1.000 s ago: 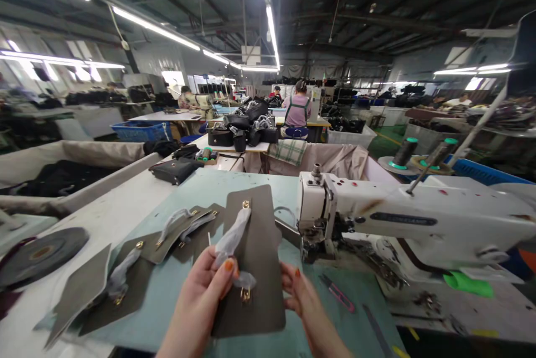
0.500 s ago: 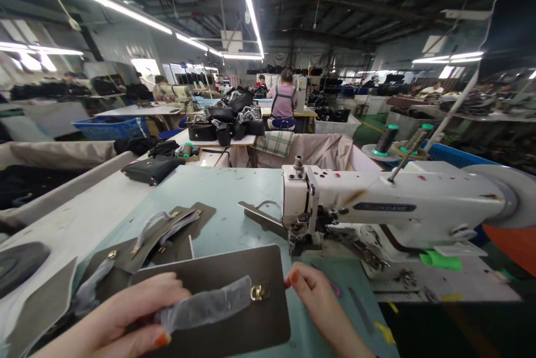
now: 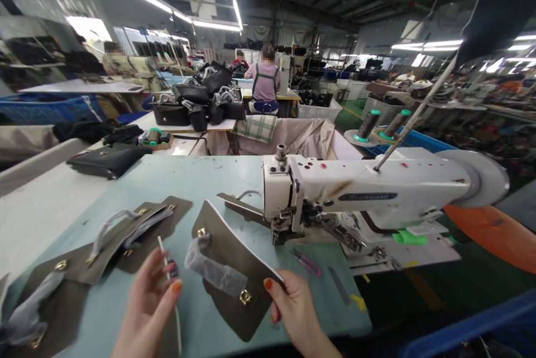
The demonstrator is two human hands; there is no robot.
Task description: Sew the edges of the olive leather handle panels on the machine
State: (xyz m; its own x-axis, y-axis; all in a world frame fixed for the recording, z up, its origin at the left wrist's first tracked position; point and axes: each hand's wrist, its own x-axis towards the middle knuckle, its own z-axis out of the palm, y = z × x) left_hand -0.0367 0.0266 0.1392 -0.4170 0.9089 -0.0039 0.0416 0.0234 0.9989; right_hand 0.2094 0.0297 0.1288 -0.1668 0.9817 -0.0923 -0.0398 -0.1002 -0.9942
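Fingers of the left hand (image 3: 144, 296) curl closed on a slim white-and-dark item (image 3: 171, 270), best held clear of the plastic beside it. Next comes a flat grey-brown panel with rounded corners (image 3: 226, 246), tilted over the pale-green bench (image 3: 188, 176) and carrying a strap sleeved in cloudy clear plastic (image 3: 213, 268). Fingers of the right hand (image 3: 297, 299) pinch the panel's right edge, thumb on top; a firm, flat grip there, off the brass-coloured fitting (image 3: 245, 296), should stop it twisting. At far left, similar grey-brown panels (image 3: 67, 305) run out of view; the left fingers mask what their item is; whether the held panel's lowest corner touches the bench is unclear; the right fingertips beneath it are mostly hidden; and a white sewing machine (image 3: 347, 179) covers another panel's end.
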